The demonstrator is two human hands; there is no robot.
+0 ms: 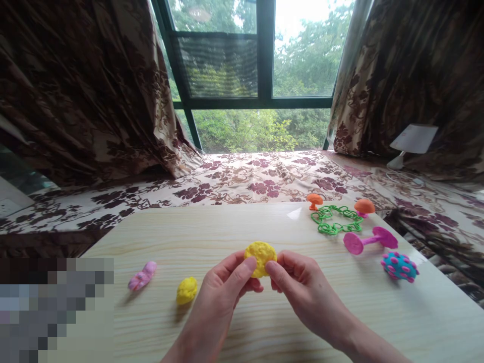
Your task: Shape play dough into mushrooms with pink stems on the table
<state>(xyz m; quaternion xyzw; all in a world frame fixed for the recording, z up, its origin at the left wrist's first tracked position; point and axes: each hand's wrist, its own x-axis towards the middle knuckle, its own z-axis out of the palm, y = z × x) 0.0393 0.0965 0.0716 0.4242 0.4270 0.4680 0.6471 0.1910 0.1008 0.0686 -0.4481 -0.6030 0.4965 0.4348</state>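
Observation:
A flattened, round piece of yellow modelling clay (pixel 260 258) is held up above the table, its surface bumpy. My left hand (pixel 231 282) pinches its left edge, thumb on the near face. On the opposite edge, my right hand (pixel 297 277) grips it the same way, with the fingers behind partly hidden. A second lump of yellow clay (pixel 186 291) lies on the table just left of my left wrist. Farther left rests a pink, twisted piece of clay (pixel 142 276) with mixed colours in it.
On the light wooden table (pixel 212 227), the right side holds a green clay chain ring (pixel 324 227), two orange mushroom shapes (pixel 314 200), a magenta dumbbell shape (pixel 367 241) and a blue clay piece with pink dots (pixel 400 267). A white lamp (pixel 414 138) stands beyond, beside the curtain.

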